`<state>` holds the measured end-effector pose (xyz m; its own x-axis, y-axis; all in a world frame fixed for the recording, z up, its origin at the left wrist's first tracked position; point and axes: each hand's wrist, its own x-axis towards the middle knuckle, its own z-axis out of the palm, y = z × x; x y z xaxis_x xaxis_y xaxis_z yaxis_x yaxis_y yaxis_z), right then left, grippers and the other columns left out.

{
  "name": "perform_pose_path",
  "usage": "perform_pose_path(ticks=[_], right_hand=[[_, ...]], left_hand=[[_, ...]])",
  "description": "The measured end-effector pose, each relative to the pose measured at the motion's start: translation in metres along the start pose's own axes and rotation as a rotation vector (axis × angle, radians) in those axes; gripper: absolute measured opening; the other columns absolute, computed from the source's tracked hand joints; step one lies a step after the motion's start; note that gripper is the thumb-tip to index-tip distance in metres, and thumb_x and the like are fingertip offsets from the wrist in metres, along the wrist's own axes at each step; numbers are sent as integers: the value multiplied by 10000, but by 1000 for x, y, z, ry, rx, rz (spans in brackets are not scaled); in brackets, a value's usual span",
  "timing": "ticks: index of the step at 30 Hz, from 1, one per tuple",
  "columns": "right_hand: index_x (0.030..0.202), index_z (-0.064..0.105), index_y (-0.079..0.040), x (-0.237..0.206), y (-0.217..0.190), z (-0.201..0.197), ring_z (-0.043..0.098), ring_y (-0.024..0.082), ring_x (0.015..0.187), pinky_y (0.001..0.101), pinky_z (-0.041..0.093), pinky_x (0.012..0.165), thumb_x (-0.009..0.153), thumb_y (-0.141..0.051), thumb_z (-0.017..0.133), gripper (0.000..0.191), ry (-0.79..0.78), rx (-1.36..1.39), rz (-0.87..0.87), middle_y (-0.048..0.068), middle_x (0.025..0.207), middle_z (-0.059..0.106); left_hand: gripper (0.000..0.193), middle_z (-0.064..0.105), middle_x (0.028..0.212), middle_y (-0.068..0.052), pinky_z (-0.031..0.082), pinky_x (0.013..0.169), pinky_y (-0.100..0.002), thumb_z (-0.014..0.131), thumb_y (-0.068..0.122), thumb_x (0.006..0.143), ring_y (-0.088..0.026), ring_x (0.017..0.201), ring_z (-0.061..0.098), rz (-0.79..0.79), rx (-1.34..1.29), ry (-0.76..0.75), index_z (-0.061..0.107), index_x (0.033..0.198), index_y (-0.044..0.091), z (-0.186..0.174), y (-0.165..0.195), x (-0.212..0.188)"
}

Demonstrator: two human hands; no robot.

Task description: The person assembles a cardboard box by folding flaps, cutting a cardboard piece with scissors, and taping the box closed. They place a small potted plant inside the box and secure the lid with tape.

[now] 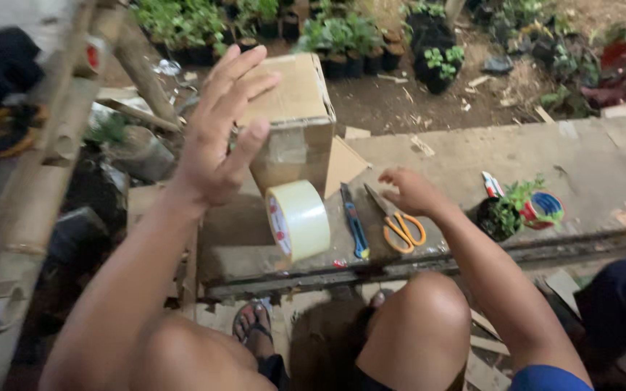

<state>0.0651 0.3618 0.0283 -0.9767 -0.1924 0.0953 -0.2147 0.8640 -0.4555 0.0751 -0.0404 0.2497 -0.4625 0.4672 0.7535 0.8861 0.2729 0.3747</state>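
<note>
Beside the cardboard box [295, 119], the left hand [215, 134] hovers with fingers spread and could knock the upright tape roll [297, 219] rolling, while the right hand [409, 192], fingers curled, nears the scissors' [398, 223] blades.

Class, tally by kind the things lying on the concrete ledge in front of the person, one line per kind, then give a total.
Cardboard box: 1
Roll of clear packing tape: 1
Blue utility knife: 1
Orange-handled scissors: 1
Small potted plant: 1
Total: 5

The right hand is nearest the scissors; the left hand is raised, open, before the box.

Brown cardboard box [295, 119] behind tape roll [297, 219]
</note>
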Motion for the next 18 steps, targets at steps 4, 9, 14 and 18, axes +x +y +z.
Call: perform_pose_path(ticks=[4, 9, 14, 18], right_hand=[[1158, 662, -80, -33, 44, 41, 651, 389, 1017, 461, 535, 878, 832, -263, 776, 392, -62, -109, 89, 198, 1081, 669], [1093, 679, -91, -41, 22, 70, 726, 361, 904, 434, 580, 799, 896, -333, 724, 315, 57, 43, 92, 181, 979, 725], [1228, 562, -42, -12, -1, 88, 723, 388, 866, 464, 565, 782, 871, -411, 795, 564, -94, 7, 147, 208, 896, 758], [1217, 543, -27, 20, 10, 118, 740, 345, 809, 440, 579, 756, 760, -308, 850, 618, -60, 81, 146, 180, 836, 759]], left_hand=[[491, 509, 1583, -158, 289, 1345, -491, 498, 401, 1110, -377, 1580, 375, 0, 89, -21, 596, 1456, 67, -1, -3, 0], [580, 398, 1565, -213, 304, 1288, -536, 530, 312, 1026, -389, 1497, 351, 123, 252, 201, 429, 1495, -15, 2, -3, -10], [576, 452, 1273, -136, 422, 1001, -398, 661, 425, 959, -258, 1153, 465, 91, 96, 438, 432, 1332, 52, 22, 28, -68], [782, 431, 1241, -140, 434, 1038, -463, 787, 550, 800, -298, 1162, 442, 20, 182, 251, 443, 1317, 74, 49, 47, -99]])
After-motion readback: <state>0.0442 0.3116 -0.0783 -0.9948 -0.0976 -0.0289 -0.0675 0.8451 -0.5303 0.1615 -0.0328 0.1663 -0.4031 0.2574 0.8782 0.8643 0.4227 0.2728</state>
